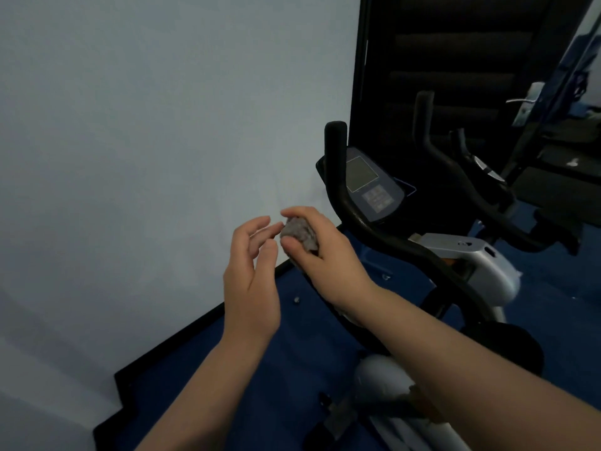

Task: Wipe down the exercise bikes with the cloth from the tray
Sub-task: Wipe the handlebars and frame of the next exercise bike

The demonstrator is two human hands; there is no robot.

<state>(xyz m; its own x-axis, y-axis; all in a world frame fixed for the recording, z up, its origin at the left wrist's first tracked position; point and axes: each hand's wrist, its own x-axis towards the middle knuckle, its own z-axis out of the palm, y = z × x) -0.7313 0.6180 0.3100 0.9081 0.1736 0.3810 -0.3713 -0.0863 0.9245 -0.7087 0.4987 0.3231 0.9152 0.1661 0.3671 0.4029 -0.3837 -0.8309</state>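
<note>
The cloth (298, 235), a small grey wad, is sitting bunched in the right hand (320, 255), whose thumb and fingers are closing around it so that only its upper part is showing. The left hand (252, 275) is hovering just left of the cloth with fingers loosely spread, gripping nothing, its fingertips (274, 227) nearly touching the wad. Just right of the cloth the exercise bike (455, 265) is standing, its black handlebar (357, 219) curving up past a grey console (370, 187) whose screen is too dim to read. The bike's lower frame is being hidden by the right forearm and cut off at the bottom edge. Beyond the bike a second set of handlebars (455, 164) is blurring into a dark doorway (455, 60). Blue flooring (260, 369) is lying beneath the cloth, and a pale wall (146, 125) is filling the space to its left.
</note>
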